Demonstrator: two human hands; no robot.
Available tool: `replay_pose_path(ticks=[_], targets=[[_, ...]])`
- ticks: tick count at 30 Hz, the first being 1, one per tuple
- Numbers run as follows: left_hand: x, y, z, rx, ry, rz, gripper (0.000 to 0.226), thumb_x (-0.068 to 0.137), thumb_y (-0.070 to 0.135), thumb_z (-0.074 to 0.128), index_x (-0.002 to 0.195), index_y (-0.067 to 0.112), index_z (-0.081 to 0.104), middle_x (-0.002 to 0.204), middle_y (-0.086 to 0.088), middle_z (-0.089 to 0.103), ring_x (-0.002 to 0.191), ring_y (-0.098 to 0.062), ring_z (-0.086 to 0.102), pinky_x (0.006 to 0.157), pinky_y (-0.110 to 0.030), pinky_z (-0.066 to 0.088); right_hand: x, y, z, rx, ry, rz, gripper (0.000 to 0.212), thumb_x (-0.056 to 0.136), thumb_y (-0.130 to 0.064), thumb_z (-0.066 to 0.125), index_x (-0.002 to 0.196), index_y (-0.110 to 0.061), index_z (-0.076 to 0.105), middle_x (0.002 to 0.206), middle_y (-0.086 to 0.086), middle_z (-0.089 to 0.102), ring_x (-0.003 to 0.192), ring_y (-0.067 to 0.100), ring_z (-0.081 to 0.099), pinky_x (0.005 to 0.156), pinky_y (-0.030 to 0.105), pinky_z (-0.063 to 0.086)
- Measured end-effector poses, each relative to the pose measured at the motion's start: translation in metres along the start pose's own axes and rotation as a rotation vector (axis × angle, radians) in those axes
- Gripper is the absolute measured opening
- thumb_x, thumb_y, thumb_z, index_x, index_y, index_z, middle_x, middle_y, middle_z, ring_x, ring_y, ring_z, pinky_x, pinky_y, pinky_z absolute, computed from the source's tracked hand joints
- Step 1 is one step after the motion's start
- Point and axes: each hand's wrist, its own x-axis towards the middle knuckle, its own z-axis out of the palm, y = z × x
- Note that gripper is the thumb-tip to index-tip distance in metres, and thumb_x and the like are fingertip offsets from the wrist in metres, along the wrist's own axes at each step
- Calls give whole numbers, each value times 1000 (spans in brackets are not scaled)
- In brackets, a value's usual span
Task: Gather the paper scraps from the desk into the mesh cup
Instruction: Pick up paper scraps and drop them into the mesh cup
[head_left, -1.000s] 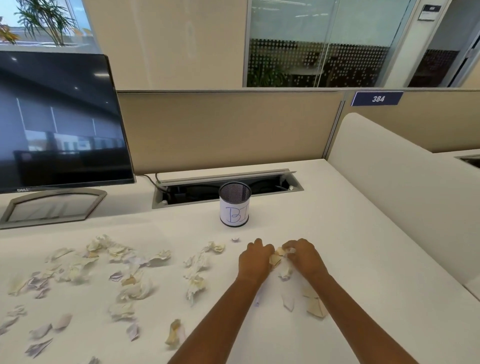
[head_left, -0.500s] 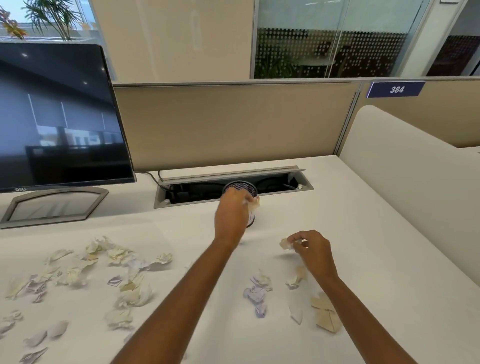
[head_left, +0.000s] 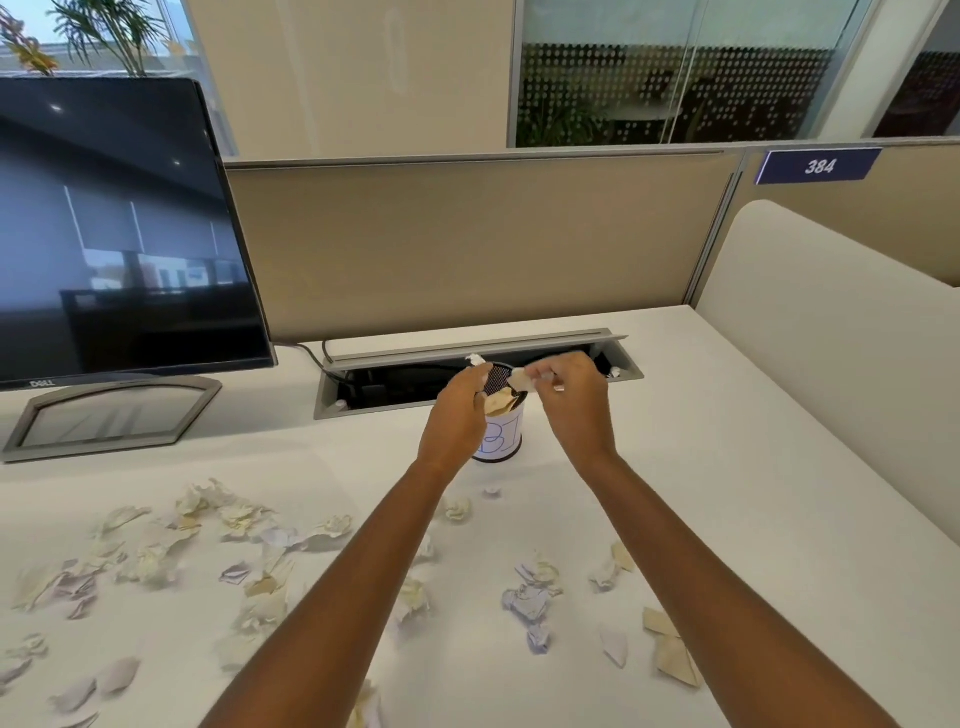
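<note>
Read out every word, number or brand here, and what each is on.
"384": white digits on the blue rectangular plaque on the beige partition.
"DELL": bottom bezel of the black flat monitor, blurred.
"BI", roughly: blue handwriting on the white-labelled black mesh cup, partly behind the left hand.

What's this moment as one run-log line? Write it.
left hand: at mesh cup mouth, tan scrap against it, grip unclear | right hand: pinches pale scrap at cup rim | desk: many loose scraps
</note>
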Motion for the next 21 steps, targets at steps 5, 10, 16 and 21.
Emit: replay_pose_path(ticks=[5, 10, 16, 21], targets=[[9, -5, 6, 160, -55, -57, 38, 101, 12, 29, 136, 13, 45, 137, -17, 51, 138, -33, 32, 111, -44, 34, 22, -13, 21, -156, -191, 31, 25, 91, -2, 49, 109, -3, 67, 119, 20, 57, 103, 30, 60, 86, 33, 49], [11, -2, 3, 51, 95, -34, 33, 100, 13, 31, 124, 4, 54, 118, -19, 61, 115, -32, 52, 97, -44, 46, 25, -13, 17, -139, -221, 24, 36, 88, 6, 42, 113, -4, 65, 123, 17, 60, 112, 29, 57, 96, 32, 45], [-9, -2, 7, -55, 313, -13, 29, 96, 5, 39, 120, 5, 55, 121, -13, 56, 114, -26, 49, 95, -28, 40, 3, 5, -5, -92, -147, 37, 37, 88, 9, 40, 111, -5, 65, 121, 14, 62, 112, 27, 57, 91, 19, 40], [-61, -3, 32, 27, 136, 70, 27, 94, 8, 46, 118, 9, 58, 120, -13, 56, 112, -28, 50, 94, -27, 35, -38, 45, -34, -225, -398, 165, 24, 88, -3, 56, 109, -7, 65, 122, 15, 61, 111, 27, 58, 99, 33, 44]])
